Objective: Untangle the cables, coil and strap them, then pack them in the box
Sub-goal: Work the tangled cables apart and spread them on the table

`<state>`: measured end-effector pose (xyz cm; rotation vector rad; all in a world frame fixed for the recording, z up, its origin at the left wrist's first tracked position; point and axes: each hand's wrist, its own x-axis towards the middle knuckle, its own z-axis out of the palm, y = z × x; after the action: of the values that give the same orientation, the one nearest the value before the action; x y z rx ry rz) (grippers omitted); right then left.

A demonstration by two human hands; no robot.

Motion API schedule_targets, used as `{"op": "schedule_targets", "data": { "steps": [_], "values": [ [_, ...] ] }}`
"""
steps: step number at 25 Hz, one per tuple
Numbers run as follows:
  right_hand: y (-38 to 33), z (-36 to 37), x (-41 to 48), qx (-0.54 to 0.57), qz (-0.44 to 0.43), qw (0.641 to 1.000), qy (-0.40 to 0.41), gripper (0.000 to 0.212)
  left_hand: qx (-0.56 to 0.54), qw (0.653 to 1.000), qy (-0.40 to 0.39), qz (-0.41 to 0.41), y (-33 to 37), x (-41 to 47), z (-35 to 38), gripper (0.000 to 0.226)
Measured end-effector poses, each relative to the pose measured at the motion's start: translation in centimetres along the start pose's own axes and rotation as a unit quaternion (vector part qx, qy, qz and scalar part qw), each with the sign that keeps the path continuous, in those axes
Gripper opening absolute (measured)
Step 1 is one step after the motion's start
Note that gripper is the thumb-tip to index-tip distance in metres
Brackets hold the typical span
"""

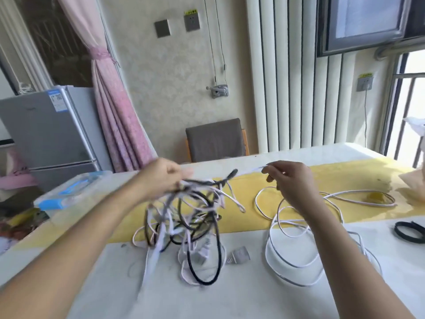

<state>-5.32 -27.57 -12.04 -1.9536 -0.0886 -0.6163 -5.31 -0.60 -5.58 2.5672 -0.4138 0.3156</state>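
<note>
A tangle of black and white cables (190,217) hangs from my left hand (161,178), which grips its top and holds it lifted above the table; the lower loops and a white plug (240,254) rest on the tabletop. My right hand (292,180) pinches the end of a long white cable (292,254). That cable falls in loose loops onto the table below my right wrist and trails off to the right. A clear plastic box with a blue lid (71,192) sits at the table's left edge.
Black straps (408,232) lie at the right edge of the white table (230,295). A yellow runner (345,178) crosses the table's middle. A grey chair (215,140) stands behind the far edge, and a crumpled bag (414,183) lies far right.
</note>
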Motion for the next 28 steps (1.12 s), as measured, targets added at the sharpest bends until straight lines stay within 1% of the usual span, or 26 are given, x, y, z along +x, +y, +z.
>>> {"op": "schedule_targets", "data": {
  "steps": [1,2,3,4,5,6,7,8,9,10,11,12,13,14,15,16,17,18,19,20,21,23,24,26,27,28],
  "values": [
    [0.3,-0.7,0.1,-0.042,0.019,0.999,-0.009,0.018,-0.091,0.992,-0.082,-0.023,0.1,-1.7,1.8,0.042],
    [0.6,-1.6,0.1,-0.088,0.041,0.995,-0.026,0.018,-0.173,0.973,-0.151,-0.033,0.3,-3.4,3.1,0.038],
    [0.9,-2.6,-0.1,-0.13,0.066,0.988,-0.047,0.018,-0.243,0.948,-0.201,-0.029,0.8,-4.9,4.1,0.029],
    [1.3,-3.7,-0.4,-0.164,0.093,0.98,-0.065,0.018,-0.294,0.926,-0.234,-0.017,1.4,-6.2,4.9,0.016],
    [1.5,-4.7,-1.2,-0.201,0.12,0.969,-0.081,0.017,-0.318,0.914,-0.251,0.003,1.9,-7.2,5.6,0.009],
    [1.5,-5.5,-2.2,-0.244,0.134,0.957,-0.082,0.018,-0.316,0.914,-0.254,0.025,2.5,-8.1,6.5,0.018],
    [1.3,-5.9,-3.5,-0.281,0.121,0.95,-0.061,0.022,-0.302,0.922,-0.237,0.048,2.9,-8.8,7.4,0.028],
    [0.8,-6.0,-5.0,-0.288,0.074,0.954,-0.03,0.027,-0.278,0.938,-0.197,0.065,3.5,-9.5,8.4,0.035],
    [0.0,-5.8,-6.8,-0.253,0.008,0.967,-0.018,0.032,-0.256,0.953,-0.138,0.08,3.9,-10.1,9.4,0.036],
    [-1.3,-5.3,-8.8,-0.183,-0.053,0.981,-0.039,0.034,-0.239,0.964,-0.069,0.097,4.2,-10.6,10.3,0.034],
    [-2.6,-4.6,-11.0,-0.1,-0.094,0.986,-0.094,0.032,-0.238,0.965,-0.003,0.109,4.4,-11.3,11.1,0.031],
    [-3.5,-3.7,-12.9,-0.05,-0.121,0.98,-0.152,0.028,-0.251,0.96,0.048,0.113,4.4,-11.8,11.8,0.031],
    [-3.8,-2.8,-14.5,-0.039,-0.138,0.971,-0.19,0.021,-0.269,0.953,0.084,0.114,4.5,-12.2,12.5,0.033],
    [-3.4,-1.9,-15.7,-0.051,-0.15,0.967,-0.198,0.014,-0.281,0.947,0.102,0.115,4.5,-12.8,13.0,0.035],
    [-2.7,-1.2,-16.5,-0.07,-0.152,0.969,-0.183,0.012,-0.282,0.946,0.104,0.122,4.7,-13.3,13.5,0.038],
    [-1.9,-0.6,-17.0,-0.091,-0.141,0.972,-0.161,0.015,-0.262,0.949,0.108,0.139,4.6,-13.9,14.2,0.042],
    [-1.3,-0.1,-17.4,-0.114,-0.124,0.974,-0.151,0.017,-0.211,0.955,0.122,0.17,4.2,-14.4,15.0,0.045],
    [-0.6,0.3,-17.9,-0.149,-0.122,0.971,-0.142,0.02,-0.127,0.962,0.139,0.198,3.7,-14.7,15.6,0.042],
    [-0.1,0.5,-18.5,-0.182,-0.14,0.966,-0.12,0.024,-0.038,0.964,0.162,0.207,3.1,-14.9,16.1,0.034],
    [0.4,0.7,-19.0,-0.208,-0.167,0.959,-0.097,0.026,0.031,0.964,0.18,0.194,2.5,-15.0,16.3,0.029],
    [0.9,0.5,-19.6,-0.222,-0.192,0.953,-0.08,0.027,0.068,0.964,0.187,0.174,2.1,-15.2,16.2,0.033],
    [1.7,-0.2,-20.5,-0.224,-0.207,0.95,-0.063,0.027,0.066,0.968,0.172,0.168,1.4,-15.7,16.1,0.046],
    [2.0,-0.7,-20.8,-0.223,-0.209,0.95,-0.061,0.027,0.061,0.969,0.167,0.171,1.1,-16.0,16.0,0.047],
    [2.4,-1.6,-21.0,-0.2,-0.19,0.958,-0.077,0.028,0.078,0.968,0.163,0.174,0.8,-16.4,15.8,0.039],
    [2.5,-2.0,-21.0,-0.179,-0.172,0.965,-0.087,0.027,0.093,0.968,0.155,0.173,0.7,-16.4,15.8,0.033],
    [2.6,-2.2,-20.8,-0.159,-0.15,0.971,-0.098,0.025,0.109,0.969,0.142,0.168,0.6,-16.0,15.7,0.031]
  ]
}}
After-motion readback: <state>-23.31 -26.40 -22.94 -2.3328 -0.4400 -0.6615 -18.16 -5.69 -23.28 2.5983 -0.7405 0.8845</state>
